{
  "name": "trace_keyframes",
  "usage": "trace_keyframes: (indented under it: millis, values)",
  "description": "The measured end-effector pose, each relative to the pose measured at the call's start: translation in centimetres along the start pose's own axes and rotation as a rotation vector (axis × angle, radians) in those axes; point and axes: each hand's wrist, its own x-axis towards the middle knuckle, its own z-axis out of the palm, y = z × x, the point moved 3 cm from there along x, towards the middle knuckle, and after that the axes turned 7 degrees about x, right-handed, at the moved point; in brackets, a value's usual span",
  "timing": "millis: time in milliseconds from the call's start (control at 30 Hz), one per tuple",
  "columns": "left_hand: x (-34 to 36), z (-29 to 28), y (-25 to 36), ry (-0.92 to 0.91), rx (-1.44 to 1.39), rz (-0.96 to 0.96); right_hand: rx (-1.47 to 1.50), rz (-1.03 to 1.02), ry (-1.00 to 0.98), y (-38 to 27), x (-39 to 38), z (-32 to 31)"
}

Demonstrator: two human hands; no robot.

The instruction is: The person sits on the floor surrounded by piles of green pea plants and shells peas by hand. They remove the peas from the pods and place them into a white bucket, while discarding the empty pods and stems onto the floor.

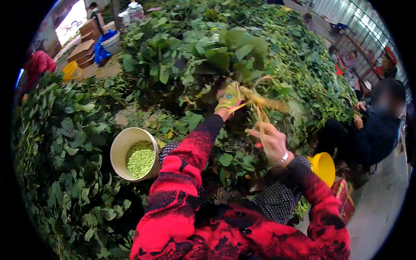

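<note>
My left hand (229,97), in a yellow-green patterned glove, is closed around the pale yellow stems (259,102) of an uprooted leafy bean plant. The plant's broad green leaves (236,50) spread beyond the glove, blurred by motion. My bare right hand (271,142) is just below the stem ends, to the right of the glove. One of its fingers points left; the others are smeared, so its grip is unclear. To the left of my left forearm, a white bucket (118,151) leans toward me with shelled green beans (141,159) inside.
Heaped leafy plants (65,156) surround me on the left and ahead. A yellow bucket (324,170) stands beside my right knee. At the right, another person (368,130) in dark clothes sits handling plants. Cardboard boxes (82,53) and a blue sheet (102,48) are at the far left.
</note>
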Motion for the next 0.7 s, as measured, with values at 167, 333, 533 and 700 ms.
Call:
trace_keyframes:
  millis: [167, 333, 533, 700]
  values:
    - [1.9, -2.7, -0.8, -0.144, -0.289, -0.101, 0.016, 0.192, 0.208, 2.0, -2.4, 2.6]
    - [1.7, -4.3, -0.5, -0.398, -0.789, -0.297, -0.084, 0.186, 0.406, 7.6, 2.0, 2.7]
    - [0.5, -4.5, -1.2, -0.338, -1.008, -0.432, -0.094, 0.351, 0.23, 9.2, 9.1, 4.5]
    - [2.1, -5.3, -1.8, -0.439, -1.079, -0.457, -0.217, 0.22, 0.355, 12.7, 10.6, 5.0]
